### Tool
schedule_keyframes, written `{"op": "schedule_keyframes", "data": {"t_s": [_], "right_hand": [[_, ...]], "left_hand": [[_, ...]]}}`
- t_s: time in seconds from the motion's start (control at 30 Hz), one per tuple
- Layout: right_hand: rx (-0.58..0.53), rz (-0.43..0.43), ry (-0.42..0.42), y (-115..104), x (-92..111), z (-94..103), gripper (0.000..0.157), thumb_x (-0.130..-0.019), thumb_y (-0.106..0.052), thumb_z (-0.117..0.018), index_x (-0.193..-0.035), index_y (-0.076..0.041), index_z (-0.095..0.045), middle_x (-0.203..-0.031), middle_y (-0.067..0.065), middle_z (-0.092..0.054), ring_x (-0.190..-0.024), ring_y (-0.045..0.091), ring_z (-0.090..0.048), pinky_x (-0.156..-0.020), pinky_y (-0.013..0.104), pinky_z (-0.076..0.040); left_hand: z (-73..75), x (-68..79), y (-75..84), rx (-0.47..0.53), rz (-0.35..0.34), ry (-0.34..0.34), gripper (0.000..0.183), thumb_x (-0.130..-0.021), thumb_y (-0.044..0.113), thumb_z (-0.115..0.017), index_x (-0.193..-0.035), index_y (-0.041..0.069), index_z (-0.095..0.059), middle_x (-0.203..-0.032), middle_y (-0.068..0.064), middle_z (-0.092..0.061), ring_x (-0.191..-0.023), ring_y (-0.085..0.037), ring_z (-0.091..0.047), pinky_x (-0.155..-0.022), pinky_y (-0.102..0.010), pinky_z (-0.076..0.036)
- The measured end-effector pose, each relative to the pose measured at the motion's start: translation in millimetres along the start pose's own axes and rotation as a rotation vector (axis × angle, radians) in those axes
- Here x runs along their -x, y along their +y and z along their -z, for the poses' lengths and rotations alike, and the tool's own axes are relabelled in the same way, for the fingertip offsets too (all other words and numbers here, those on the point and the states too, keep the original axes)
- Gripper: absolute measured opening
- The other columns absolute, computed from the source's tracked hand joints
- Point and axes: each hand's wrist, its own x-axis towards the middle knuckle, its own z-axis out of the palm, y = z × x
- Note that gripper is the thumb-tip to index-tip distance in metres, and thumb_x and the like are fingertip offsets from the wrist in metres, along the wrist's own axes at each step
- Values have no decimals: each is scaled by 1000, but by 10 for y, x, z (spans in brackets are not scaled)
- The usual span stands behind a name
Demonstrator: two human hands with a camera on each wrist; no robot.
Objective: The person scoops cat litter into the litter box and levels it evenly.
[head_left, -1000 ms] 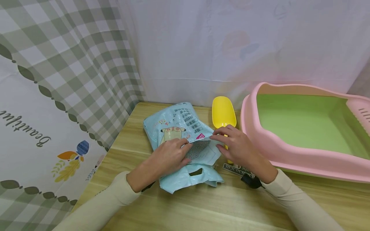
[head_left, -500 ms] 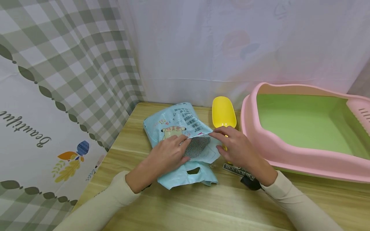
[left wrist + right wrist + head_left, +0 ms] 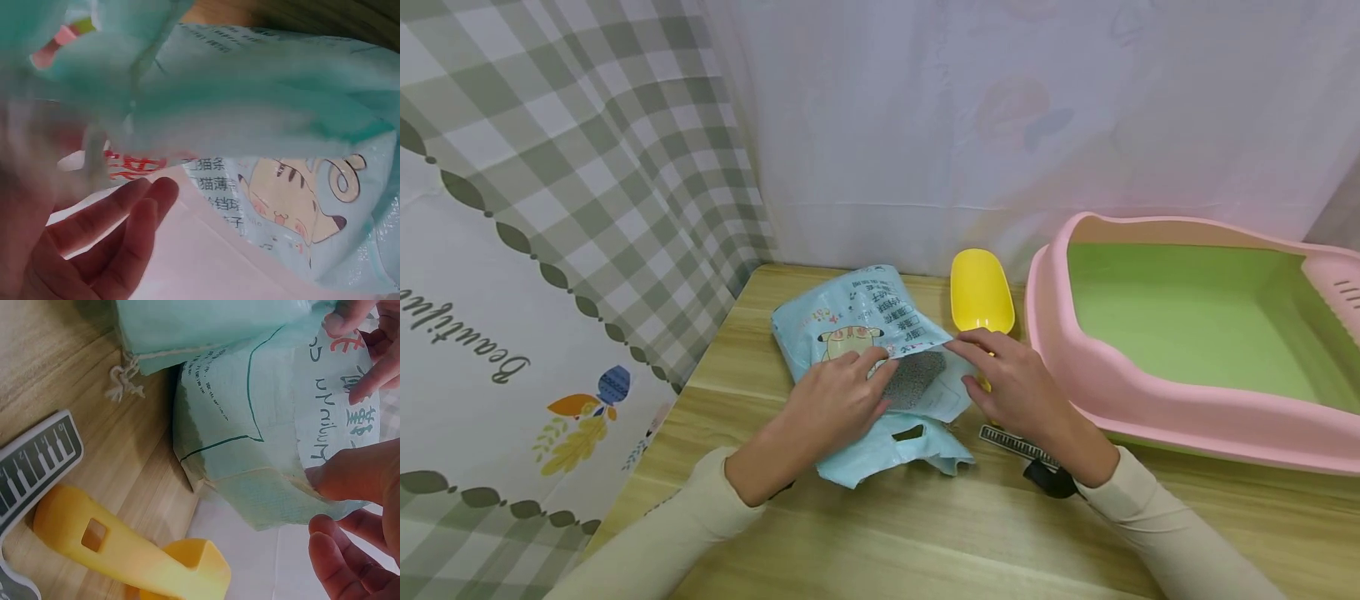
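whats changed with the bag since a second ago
On the blue bag, the opening's upper edge and handle flap shifted slightly upward in the head view. Left hand and right hand still hold it; yellow scoop and pink tray stayed put.

Bag (image 3: pixel 887 321): light blue, printed with a cartoon cat and lettering; laid on the wood-grain table (image 3: pixel 880 537), its mouth held open.
Granules (image 3: pixel 916 379): grey, exposed within the mouth.
Handle strip (image 3: pixel 880 454): pierced by a slot, crumpled, positioned at the near end.
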Motion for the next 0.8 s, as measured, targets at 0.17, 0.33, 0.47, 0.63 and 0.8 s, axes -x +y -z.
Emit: {"op": "schedule_keyframes", "data": {"t_s": [0.17, 0.33, 0.47, 0.63, 0.8], "right_hand": [[-6, -2, 5, 2, 13, -6, 55, -78, 8, -88, -131, 0, -75, -123, 16, -75, -102, 35, -76, -84, 49, -63], [-14, -3, 7, -1, 19, -9, 56, -78, 8, -88, -132, 0, -75, -122, 15, -75, -102, 35, -76, -85, 49, -63], [-21, -1, 9, -3, 15, -13, 56, -78, 8, -88, -132, 0, -75, -122, 15, -75, -100, 34, -76, -84, 49, -64], [-22, -11, 8, 0, 16, -11, 54, -79, 7, -89, -131, 0, -75, -122, 14, -75, -97, 33, -77, -82, 48, -64], [-25, -20, 5, -2, 20, -10, 52, -80, 6, -88, -130, 0, -75, -121, 14, -75, -94, 33, -76, -78, 47, -64]], "left_hand": [[-23, -26, 22, 60, -1, 66, 22, -96, 13, -86, -117, 12, -82, -127, -13, -74, -86, -32, -77, -59, -41, -63], [-64, -66, 72, 34, -45, 64, 19, -93, 4, -82, -111, 12, -83, -128, -16, -74, -83, -31, -77, -61, -41, -64], [-75, -83, 120, 13, -18, 10, 23, -96, 15, -83, -118, 11, -82, -131, -16, -74, -85, -29, -78, -60, -41, -64], [-65, -75, 155, 26, 40, -61, 30, -99, 29, -83, -125, 13, -79, -135, -19, -73, -82, -30, -79, -59, -42, -63], [-77, -34, 142, 43, 42, -82, 27, -100, 27, -83, -124, 16, -78, -116, -21, -77, -67, -31, -74, -56, -42, -61]]}}
